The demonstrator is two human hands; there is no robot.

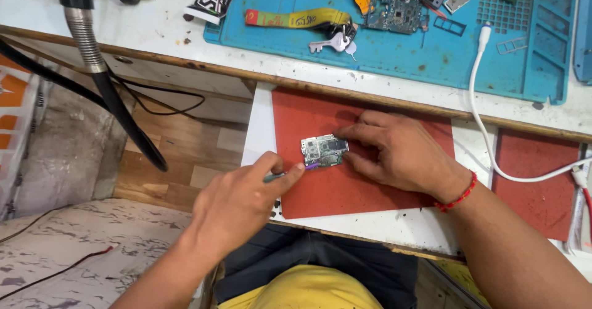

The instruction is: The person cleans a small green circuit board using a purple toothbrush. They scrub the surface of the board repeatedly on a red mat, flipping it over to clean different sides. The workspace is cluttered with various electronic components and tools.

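R fingers [361,137] pin the board [324,150] flat, pressing its R edge & top corner. L hand [237,201] pinches a thin tool [290,173], tip touching the board's lower L edge. Board sits mid red mat [370,185], on a white shelf [259,124] below the desk. Looks light, stiff, fragile – bare chips on top, so hold by edges only, prob slides if unpinned. Mat free L & below the board; shelf front edge near L wrist. Cable [487,130] runs well to the R, blue mat [431,56] clutter further back.
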